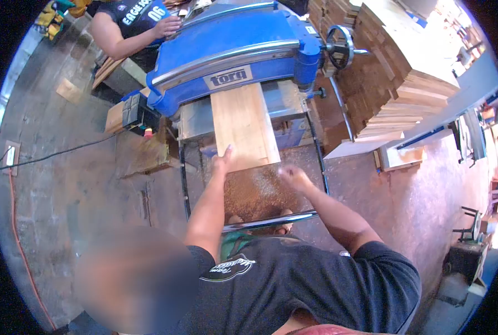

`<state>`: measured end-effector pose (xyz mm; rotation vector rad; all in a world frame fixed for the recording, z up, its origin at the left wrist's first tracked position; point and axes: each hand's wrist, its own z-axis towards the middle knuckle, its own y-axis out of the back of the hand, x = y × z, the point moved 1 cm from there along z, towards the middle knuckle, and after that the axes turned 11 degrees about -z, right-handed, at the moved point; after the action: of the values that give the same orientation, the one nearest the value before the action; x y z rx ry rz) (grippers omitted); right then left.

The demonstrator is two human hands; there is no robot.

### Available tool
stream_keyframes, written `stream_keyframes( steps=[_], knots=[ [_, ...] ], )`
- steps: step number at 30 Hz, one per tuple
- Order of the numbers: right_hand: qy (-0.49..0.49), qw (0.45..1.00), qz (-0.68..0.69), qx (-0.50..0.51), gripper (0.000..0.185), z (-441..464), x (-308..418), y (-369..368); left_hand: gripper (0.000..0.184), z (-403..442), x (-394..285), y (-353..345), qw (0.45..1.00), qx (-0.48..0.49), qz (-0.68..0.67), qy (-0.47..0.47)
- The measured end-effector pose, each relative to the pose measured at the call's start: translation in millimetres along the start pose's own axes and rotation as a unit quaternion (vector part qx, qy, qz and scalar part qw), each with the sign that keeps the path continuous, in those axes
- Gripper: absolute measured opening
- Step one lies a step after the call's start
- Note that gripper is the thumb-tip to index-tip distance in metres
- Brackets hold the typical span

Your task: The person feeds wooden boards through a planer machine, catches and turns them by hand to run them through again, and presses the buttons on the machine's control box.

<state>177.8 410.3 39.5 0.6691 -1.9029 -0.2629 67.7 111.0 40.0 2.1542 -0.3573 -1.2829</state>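
A pale wide wooden board (243, 123) sticks out from under the blue thickness planer (232, 50), its near end over the machine's front rails. My left hand (222, 162) grips the near left corner of the board, thumb on top and fingers hidden beneath. Just off the near right corner is my right hand (295, 178), apart from the wood, slightly blurred, its fingers loosely bent and nothing seen in them.
Another person (132, 28) stands behind the planer at the left, one hand by its far side. Stacked boards (400, 95) rise at the right, near the handwheel (339, 47). A black cable (65, 152) crosses the left floor; a metal bar (271, 221) runs before me.
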Motion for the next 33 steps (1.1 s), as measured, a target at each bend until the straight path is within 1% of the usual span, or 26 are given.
stream_keyframes(
  steps=[1,2,3,5,6,7,9,10,12,13,15,16,17,19,21,22,23,24,25,26,27,28,29,31,32,33],
  knots=[
    [0.051,0.993,-0.076,-0.069,0.053,-26.7,-10.0,-7.1,0.099,3.4,0.1,-1.4,1.000,0.000,-0.022,0.004],
    [0.056,0.988,-0.130,-0.054,0.055,-52.1,-14.3,-9.3,0.100,4.7,-7.2,0.7,0.999,0.008,0.020,0.032],
    [0.060,0.981,-0.182,-0.034,0.056,-78.0,-13.6,-9.4,0.100,4.3,-10.4,1.3,0.999,0.012,0.020,0.030],
    [0.053,0.955,-0.292,0.011,0.057,-113.2,-19.1,-11.7,0.102,2.2,-15.0,1.8,1.000,-0.013,-0.016,0.003],
    [0.061,0.940,-0.332,0.048,0.056,-128.8,-12.7,-8.1,0.103,-4.4,-25.7,6.3,1.000,-0.019,0.002,-0.003],
    [0.058,0.940,-0.331,0.052,0.056,-134.2,-21.1,-13.6,0.103,2.0,-22.1,3.4,1.000,-0.017,0.004,0.001],
    [0.194,0.899,-0.385,-0.070,0.049,-140.0,-36.0,-21.1,0.103,18.0,-19.2,-0.6,0.998,-0.029,0.049,-0.034],
    [0.186,0.896,-0.395,-0.080,0.042,-140.2,-34.6,-21.8,0.103,15.9,-22.6,0.1,0.998,-0.027,0.051,-0.029],
    [0.208,0.890,-0.398,-0.084,0.041,-137.9,-33.4,-17.5,0.103,13.5,-33.2,5.8,0.999,0.040,-0.008,0.030],
    [0.229,0.883,-0.399,-0.090,0.041,-139.3,-29.7,-17.8,0.103,6.8,-39.3,14.7,0.999,0.040,-0.005,0.034],
    [0.213,0.884,-0.409,-0.079,0.040,-139.1,-27.9,-17.5,0.101,1.2,-54.9,26.8,0.988,0.123,0.086,0.026],
    [0.213,0.886,-0.402,-0.089,0.039,-139.6,-30.5,-20.1,0.090,14.0,-43.7,25.8,0.979,0.147,0.141,0.021],
    [0.212,0.888,-0.395,-0.100,0.039,-139.7,-33.0,-22.1,0.090,20.0,-26.2,25.3,0.979,0.147,0.142,0.023],
    [0.215,0.887,-0.396,-0.101,0.040,-138.0,-33.8,-22.7,0.078,-0.3,-10.7,36.5,0.944,0.274,0.173,-0.058],
    [0.242,0.883,-0.382,-0.127,0.041,-136.6,-36.9,-24.6,0.069,-11.8,41.2,40.0,0.862,0.376,0.263,-0.216],
    [0.244,0.883,-0.381,-0.129,0.041,-136.9,-36.0,-24.8,0.065,-29.4,68.6,39.7,0.838,0.426,0.256,-0.225],
    [0.237,0.885,-0.382,-0.119,0.041,-138.4,-35.2,-24.1,0.064,-58.5,84.9,43.6,0.851,0.432,0.213,-0.208],
    [0.229,0.887,-0.385,-0.112,0.040,-139.4,-34.8,-22.7,0.059,-82.4,93.1,49.5,0.826,0.487,0.239,-0.151],
    [0.243,0.884,-0.376,-0.136,0.040,-137.5,-41.1,-27.2,0.059,-106.7,125.0,50.8,0.867,0.426,0.170,-0.195],
    [0.257,0.875,-0.381,-0.155,0.039,-137.5,-40.7,-24.8,0.056,-109.3,163.9,44.9,0.861,0.446,0.180,-0.166],
    [0.269,0.867,-0.384,-0.167,0.038,-139.2,-39.6,-24.2,0.052,-144.7,160.8,51.4,0.911,0.285,0.193,-0.225],
    [0.275,0.863,-0.388,-0.170,0.038,-139.6,-39.3,-24.3,0.048,-183.4,94.5,71.5,0.916,0.238,0.300,-0.117],
    [0.274,0.870,-0.374,-0.166,0.037,-138.1,-38.6,-24.5,0.048,-182.9,95.5,65.5,0.920,0.231,0.294,-0.117],
    [0.292,0.872,-0.366,-0.142,0.037,-139.4,-37.4,-24.2,0.045,-195.0,108.1,60.9,0.966,0.101,0.184,-0.152],
    [0.266,0.879,-0.371,-0.137,0.036,-141.1,-37.5,-22.8,0.042,-194.1,109.5,55.7,0.972,0.105,0.176,-0.112],
    [0.245,0.884,-0.376,-0.131,0.035,-140.6,-33.7,-22.2,0.040,-194.8,105.4,55.5,0.977,0.106,0.157,-0.096]
  ],
)
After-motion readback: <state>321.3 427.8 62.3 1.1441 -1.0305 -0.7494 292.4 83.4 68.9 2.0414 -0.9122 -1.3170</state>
